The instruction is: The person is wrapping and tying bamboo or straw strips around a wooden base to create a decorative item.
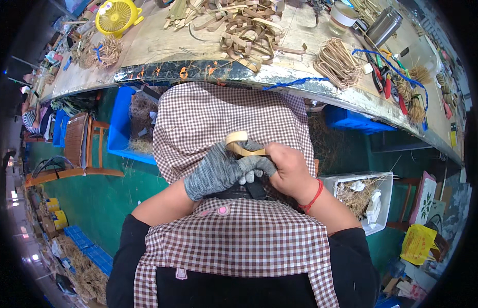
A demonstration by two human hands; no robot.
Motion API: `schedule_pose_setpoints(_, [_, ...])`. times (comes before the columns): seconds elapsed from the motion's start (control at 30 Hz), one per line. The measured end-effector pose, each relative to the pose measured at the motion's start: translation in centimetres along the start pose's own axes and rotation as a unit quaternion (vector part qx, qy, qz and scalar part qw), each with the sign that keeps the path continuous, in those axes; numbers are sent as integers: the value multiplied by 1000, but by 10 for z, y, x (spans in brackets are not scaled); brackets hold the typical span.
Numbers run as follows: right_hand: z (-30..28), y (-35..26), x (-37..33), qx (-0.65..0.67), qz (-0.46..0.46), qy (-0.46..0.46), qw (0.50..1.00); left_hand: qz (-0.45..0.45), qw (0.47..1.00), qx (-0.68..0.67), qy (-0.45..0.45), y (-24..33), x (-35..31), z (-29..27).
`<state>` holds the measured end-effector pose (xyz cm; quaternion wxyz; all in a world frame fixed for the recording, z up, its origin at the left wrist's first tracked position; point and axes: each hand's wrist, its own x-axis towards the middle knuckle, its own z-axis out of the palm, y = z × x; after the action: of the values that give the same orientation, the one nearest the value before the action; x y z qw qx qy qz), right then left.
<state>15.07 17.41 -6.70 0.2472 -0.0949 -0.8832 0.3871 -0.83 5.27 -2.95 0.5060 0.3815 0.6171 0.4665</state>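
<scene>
Grey knit: covering the left hand (214, 170), whose fingers are curling tightly round a pale bent strip (237, 136), held above the checked apron (198, 110). Bare: the right hand (290, 164), its thumb and fingers gripping the strip's right side. Progress: the strip is already forming a curve — shaping appears partly done, with no fastening showing. Outward, on the workbench (295, 64): curled strips (249, 38) are lying heaped, whether finished or awaiting work being impossible to tell; a coiled tan bundle (337, 64) and red-handled pliers (387, 84) are resting to the right. Hidden: most right-hand fingers and the strip's ends are lying out of sight within the grip; a dark form (256, 190) beneath is escaping identification. Cut off: the heap is running past the upper edge.
</scene>
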Motion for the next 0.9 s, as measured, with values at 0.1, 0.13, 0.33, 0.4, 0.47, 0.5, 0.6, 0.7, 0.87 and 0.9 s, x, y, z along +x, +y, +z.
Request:
schedule_pose_setpoints(0.1, [-8,0,2,51,40,26,998,-53,997,-30,-38,20,-1,-4])
schedule_pose_setpoints(0.13, [-8,2,2,50,38,31,998,-81,994,-46,-56,25,-2,-6])
schedule_pose_setpoints(0.33, [9,5,-2,102,-6,-32,994,151,986,72,12,-16,2,3])
schedule_pose_setpoints(0.4, [3,1,1,105,-27,5,994,83,995,-27,-42,-12,-1,-1])
schedule_pose_setpoints(0.47, [-7,3,6,54,7,29,998,164,975,-147,-29,-13,0,-2])
schedule_pose_setpoints(0.5, [-18,3,12,-10,-24,69,997,153,988,-37,-2,4,-3,-9])
schedule_pose_setpoints(0.6, [-42,7,20,-54,-39,79,995,111,991,-41,62,23,-14,-19])
schedule_pose_setpoints(0.7, [-53,13,22,-28,-63,122,990,130,976,177,14,31,-13,-16])
schedule_pose_setpoints(0.87, [-15,0,11,39,-26,125,991,19,1000,1,4,29,-16,4])
schedule_pose_setpoints(0.9, [-2,-3,8,70,-59,114,989,65,998,24,3,27,-14,6])
